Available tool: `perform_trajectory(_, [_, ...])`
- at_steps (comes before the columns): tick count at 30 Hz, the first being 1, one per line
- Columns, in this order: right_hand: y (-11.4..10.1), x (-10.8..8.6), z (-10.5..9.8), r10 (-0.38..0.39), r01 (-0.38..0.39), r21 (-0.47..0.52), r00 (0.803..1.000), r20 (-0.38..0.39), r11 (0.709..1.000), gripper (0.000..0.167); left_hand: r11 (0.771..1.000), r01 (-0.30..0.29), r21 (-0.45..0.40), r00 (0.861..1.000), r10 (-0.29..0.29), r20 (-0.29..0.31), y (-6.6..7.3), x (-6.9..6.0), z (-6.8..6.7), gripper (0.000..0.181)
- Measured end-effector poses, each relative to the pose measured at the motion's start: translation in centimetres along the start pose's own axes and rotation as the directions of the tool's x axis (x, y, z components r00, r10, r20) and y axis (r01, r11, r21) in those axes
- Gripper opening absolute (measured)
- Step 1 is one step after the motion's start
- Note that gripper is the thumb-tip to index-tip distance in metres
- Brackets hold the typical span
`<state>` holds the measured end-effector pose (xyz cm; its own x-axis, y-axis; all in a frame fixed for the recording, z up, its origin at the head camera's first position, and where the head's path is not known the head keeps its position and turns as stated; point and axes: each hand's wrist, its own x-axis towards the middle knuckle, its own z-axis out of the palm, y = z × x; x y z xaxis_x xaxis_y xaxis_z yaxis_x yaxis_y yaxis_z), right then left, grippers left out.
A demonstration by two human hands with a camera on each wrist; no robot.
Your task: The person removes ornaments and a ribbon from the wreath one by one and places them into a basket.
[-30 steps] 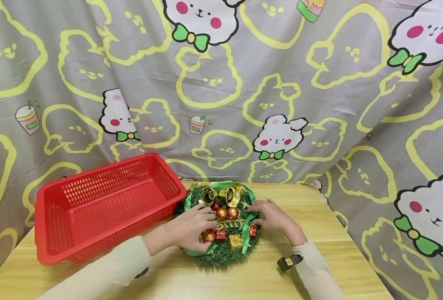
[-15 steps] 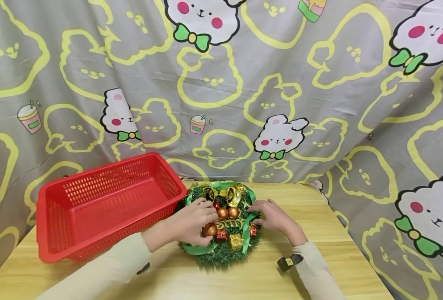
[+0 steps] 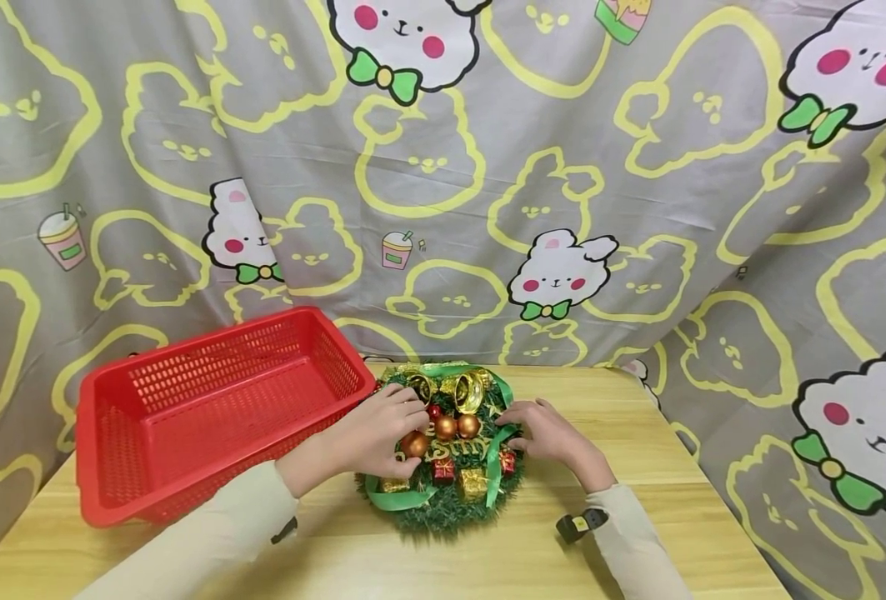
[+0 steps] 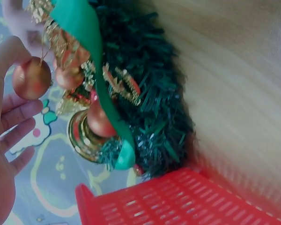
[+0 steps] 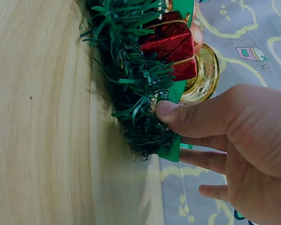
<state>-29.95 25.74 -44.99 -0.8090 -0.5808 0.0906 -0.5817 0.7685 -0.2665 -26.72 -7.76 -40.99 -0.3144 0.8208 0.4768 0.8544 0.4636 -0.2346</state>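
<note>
A green tinsel Christmas wreath (image 3: 446, 521) lies on the table, trimmed with gold bells (image 3: 469, 390), small gift boxes (image 3: 474, 483), green ribbon (image 3: 401, 500) and copper baubles (image 3: 446, 427). Over its left side, my left hand (image 3: 377, 429) holds a copper bauble (image 4: 32, 78) between thumb and fingers, its gold string visible in the left wrist view. Across from it, my right hand (image 3: 548, 433) grips the wreath's right edge; in the right wrist view the thumb (image 5: 196, 115) presses the tinsel near a red gift box (image 5: 173, 47), fingers behind the ribbon.
Left of the wreath, close against it, stands a red perforated plastic basket (image 3: 217, 425) with nothing seen inside. A pale wooden table (image 3: 638, 517) lies beneath. Behind it hangs a grey cartoon-print curtain (image 3: 443, 208).
My left hand has risen slightly and shifted a little left with the copper bauble, uncovering a gold piece on the wreath's lower left. The right hand has stayed in place.
</note>
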Motion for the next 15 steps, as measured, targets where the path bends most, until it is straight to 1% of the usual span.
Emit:
perform_trajectory(4, [-0.1,0.0,-0.1,-0.008,0.008,0.014,1.0,-0.003,1.0,0.038,1.0,0.008,-0.002,0.999,-0.008,-0.037,-0.7,-0.1,-0.4,0.032])
perform_trajectory(8, [-0.2,0.1,-0.2,-0.022,0.023,0.023,1.0,-0.005,0.999,0.038,1.0,0.026,-0.016,0.998,-0.027,-0.062,-1.5,-0.1,-0.9,0.03])
perform_trajectory(12, [-0.2,0.1,-0.2,-0.026,0.026,0.0,1.0,-0.008,1.0,0.037,0.999,0.047,-0.021,0.995,-0.049,-0.083,-2.2,-0.2,-1.4,0.027])
perform_trajectory(15, [-0.1,0.0,-0.2,-0.027,0.027,-0.016,1.0,-0.005,1.0,0.036,0.998,0.06,-0.025,0.994,-0.062,-0.085,-2.7,-0.2,-1.8,0.027])
